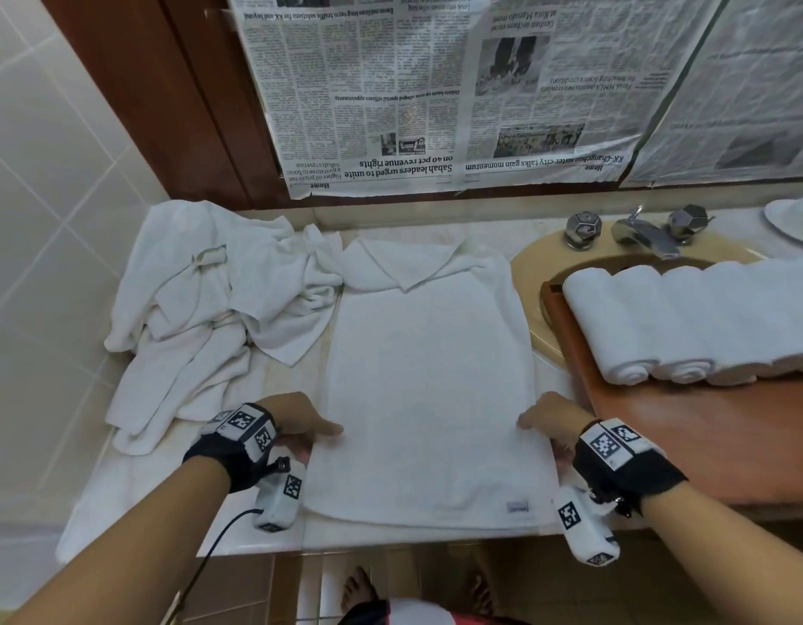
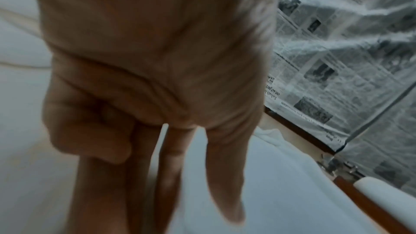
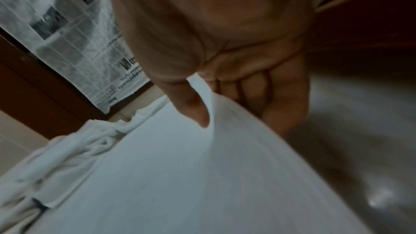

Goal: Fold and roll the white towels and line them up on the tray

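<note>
Gripping the flat towel (image 1: pixel 429 390) by its near side edges, thumbs on top, on the counter (image 1: pixel 390 536).
Left hand (image 1: pixel 300 426): thumb on the cloth, fingers hidden under the edge; its blurred wrist view shows them long and near straight, so the grip is unclear. Right hand (image 1: pixel 548 421) pinches the edge, thumb above, fingers curled below. Far end folded to a point. Crumpled pile (image 1: pixel 201 309) lies left; soft rolls (image 1: pixel 688 327) line the wooden tray (image 1: pixel 688 426), cut off right.

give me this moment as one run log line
stage: pre-roll | flat towel: folded, on counter | left hand: pinches left edge | right hand: pinches right edge | tray: holds rolled towels
</note>
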`<move>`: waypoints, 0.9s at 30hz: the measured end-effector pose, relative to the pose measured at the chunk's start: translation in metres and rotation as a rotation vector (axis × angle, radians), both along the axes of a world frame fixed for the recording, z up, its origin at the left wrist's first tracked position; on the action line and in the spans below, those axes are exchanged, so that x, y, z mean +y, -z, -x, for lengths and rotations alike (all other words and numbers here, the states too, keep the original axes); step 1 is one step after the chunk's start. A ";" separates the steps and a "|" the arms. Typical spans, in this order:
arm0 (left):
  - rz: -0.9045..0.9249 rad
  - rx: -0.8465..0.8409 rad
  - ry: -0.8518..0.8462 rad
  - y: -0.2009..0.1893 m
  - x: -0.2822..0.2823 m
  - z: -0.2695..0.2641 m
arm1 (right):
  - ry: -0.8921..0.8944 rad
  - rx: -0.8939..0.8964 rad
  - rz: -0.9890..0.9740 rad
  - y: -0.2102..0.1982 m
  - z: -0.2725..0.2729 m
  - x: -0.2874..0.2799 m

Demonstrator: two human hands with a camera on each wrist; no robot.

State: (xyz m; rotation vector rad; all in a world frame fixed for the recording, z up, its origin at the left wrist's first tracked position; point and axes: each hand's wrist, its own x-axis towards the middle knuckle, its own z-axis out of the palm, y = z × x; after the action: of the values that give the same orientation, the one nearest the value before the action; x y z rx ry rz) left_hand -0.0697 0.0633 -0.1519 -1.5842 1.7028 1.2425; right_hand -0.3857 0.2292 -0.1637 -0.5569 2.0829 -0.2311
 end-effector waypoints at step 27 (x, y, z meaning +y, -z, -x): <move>0.031 -0.144 0.275 0.010 0.000 -0.006 | -0.074 0.181 -0.049 0.007 0.018 -0.022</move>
State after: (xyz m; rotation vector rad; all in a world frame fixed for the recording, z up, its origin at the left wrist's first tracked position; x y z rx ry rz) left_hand -0.0636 0.0636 -0.1616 -1.3654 1.7824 0.9477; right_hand -0.4036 0.2073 -0.1711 -0.6437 2.2315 -0.0890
